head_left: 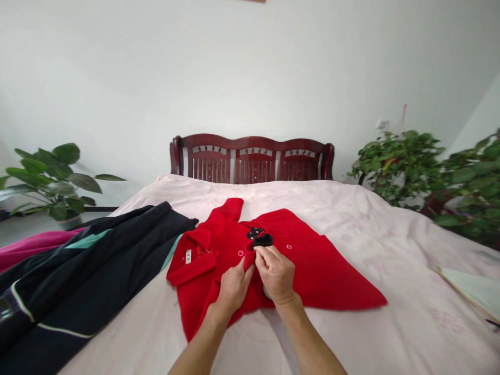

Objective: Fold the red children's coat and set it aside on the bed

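A small red coat [320,260] lies spread on the bed, collar to the left, with round buttons and a black patch [261,237] on its front. My left hand [232,289] and my right hand [276,273] meet at the coat's front opening. Both hands have their fingers closed, pinching the red fabric edge near a button just below the black patch. One sleeve [230,209] of the coat points toward the headboard.
A dark jacket with teal and white stripes [78,276] lies on the bed's left side over a magenta cloth [31,247]. A dark red wooden headboard [252,159] stands behind. Potted plants flank the bed [58,179] [406,161]. A pale flat item [472,289] lies at right.
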{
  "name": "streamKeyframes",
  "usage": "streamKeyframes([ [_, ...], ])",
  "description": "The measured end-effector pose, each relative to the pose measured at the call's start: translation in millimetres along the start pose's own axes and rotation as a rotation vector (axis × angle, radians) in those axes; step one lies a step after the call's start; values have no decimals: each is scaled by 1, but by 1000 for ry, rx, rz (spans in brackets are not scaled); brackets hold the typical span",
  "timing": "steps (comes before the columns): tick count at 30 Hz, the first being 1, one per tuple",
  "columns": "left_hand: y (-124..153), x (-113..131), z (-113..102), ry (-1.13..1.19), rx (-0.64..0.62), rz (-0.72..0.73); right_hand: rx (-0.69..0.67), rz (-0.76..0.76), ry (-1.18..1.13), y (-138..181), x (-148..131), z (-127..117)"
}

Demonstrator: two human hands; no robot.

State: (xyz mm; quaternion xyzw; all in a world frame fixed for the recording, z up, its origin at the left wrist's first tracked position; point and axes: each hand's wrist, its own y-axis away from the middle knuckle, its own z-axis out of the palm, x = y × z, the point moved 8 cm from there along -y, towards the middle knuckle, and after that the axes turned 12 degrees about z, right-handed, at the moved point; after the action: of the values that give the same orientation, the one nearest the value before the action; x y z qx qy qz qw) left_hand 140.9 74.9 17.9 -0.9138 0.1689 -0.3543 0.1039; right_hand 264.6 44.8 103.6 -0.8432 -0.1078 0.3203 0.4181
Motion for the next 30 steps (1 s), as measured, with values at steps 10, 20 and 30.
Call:
streamKeyframes([
  [10, -2, -4, 1, 63, 37, 3, -26, 34, -264, -4, 0, -4],
  [20, 0, -3, 2, 3, 3, -36, -55, -94, 27, 6, -19, 5],
  [30, -2, -7, 2, 111, 58, -20, -4, 377, -309, -6, 37, 1],
])
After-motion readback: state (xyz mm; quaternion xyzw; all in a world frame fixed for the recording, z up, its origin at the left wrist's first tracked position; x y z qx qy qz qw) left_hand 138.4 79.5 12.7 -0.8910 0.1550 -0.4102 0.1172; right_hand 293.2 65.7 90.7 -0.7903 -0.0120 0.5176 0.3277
